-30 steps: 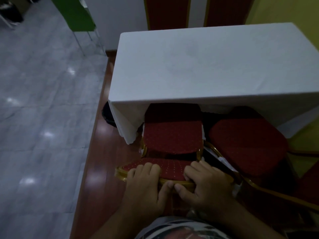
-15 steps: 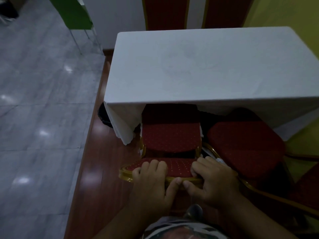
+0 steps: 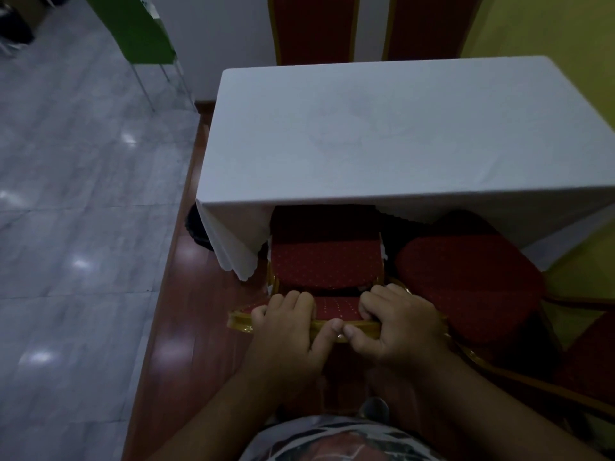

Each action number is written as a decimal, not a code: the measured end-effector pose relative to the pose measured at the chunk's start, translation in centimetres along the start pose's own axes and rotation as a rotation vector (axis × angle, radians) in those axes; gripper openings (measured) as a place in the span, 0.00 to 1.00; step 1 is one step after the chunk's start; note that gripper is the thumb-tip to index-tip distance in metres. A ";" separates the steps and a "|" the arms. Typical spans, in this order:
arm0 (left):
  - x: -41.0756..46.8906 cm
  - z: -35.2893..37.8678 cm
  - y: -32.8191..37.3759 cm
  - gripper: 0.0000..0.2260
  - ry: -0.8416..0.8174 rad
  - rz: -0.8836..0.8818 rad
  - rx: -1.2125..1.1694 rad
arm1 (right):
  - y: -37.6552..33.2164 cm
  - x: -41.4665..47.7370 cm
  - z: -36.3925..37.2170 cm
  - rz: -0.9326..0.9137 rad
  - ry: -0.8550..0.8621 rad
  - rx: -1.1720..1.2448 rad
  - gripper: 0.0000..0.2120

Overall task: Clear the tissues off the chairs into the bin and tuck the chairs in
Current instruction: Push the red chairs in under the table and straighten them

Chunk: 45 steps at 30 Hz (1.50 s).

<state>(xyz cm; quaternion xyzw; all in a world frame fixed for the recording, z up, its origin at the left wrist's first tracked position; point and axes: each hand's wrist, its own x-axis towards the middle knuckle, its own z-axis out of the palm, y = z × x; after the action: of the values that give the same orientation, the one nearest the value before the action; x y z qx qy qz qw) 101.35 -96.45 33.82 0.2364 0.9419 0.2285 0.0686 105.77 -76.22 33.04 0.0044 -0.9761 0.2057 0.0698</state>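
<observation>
A red chair with a gold frame (image 3: pixel 326 264) stands in front of me, its seat partly under the white-clothed table (image 3: pixel 392 134). My left hand (image 3: pixel 286 331) and my right hand (image 3: pixel 396 321) both grip the gold top rail of its backrest, side by side, thumbs nearly touching. A second red chair (image 3: pixel 466 281) stands to the right, its seat front just under the table edge. A dark bin (image 3: pixel 196 227) shows at the table's left corner, mostly hidden by the hanging cloth. No tissue is plainly visible on either seat.
Two more red chair backs (image 3: pixel 312 28) rise behind the table's far side. A green chair (image 3: pixel 139 31) stands on the grey tiled floor at upper left. Another red seat (image 3: pixel 585 361) and gold frame sit at the right edge. Yellow wall at right.
The chair I hold has slid further under the table; less of its seat shows. Both hands stay on the top rail and have moved forward with it.
</observation>
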 end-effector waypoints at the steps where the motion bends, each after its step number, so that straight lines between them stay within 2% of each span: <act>1: 0.0 0.0 0.0 0.14 -0.008 -0.001 -0.006 | 0.1 0.0 0.0 -0.008 0.003 0.001 0.20; 12: 0.4 0.8 2.2 0.18 -0.013 -0.061 -0.027 | 2.7 0.3 0.1 -0.120 0.036 -0.009 0.19; 17: 0.3 0.9 1.7 0.16 0.013 -0.037 -0.042 | 2.5 -0.1 0.1 -0.079 0.045 -0.026 0.23; 28: 0.2 0.8 1.5 0.14 0.094 -0.043 -0.063 | 1.7 -0.3 0.6 -0.008 0.062 0.006 0.21; 38: 1.0 0.1 1.8 0.15 0.049 -0.088 -0.067 | 1.4 0.4 -0.4 -0.008 -0.060 0.039 0.21; 42: 2.6 -0.3 3.7 0.17 -0.012 -0.158 -0.043 | 4.4 -1.4 -3.2 -0.036 -0.186 0.254 0.19; 45: 4.4 0.5 8.3 0.15 -0.056 -0.054 -0.077 | 9.6 -4.8 -6.8 0.047 -0.142 0.214 0.18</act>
<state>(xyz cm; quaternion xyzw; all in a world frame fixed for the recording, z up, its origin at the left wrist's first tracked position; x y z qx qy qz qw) 101.03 -87.62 37.12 0.2142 0.9362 0.2559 0.1101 111.10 -64.81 34.66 0.0034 -0.9508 0.3096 -0.0053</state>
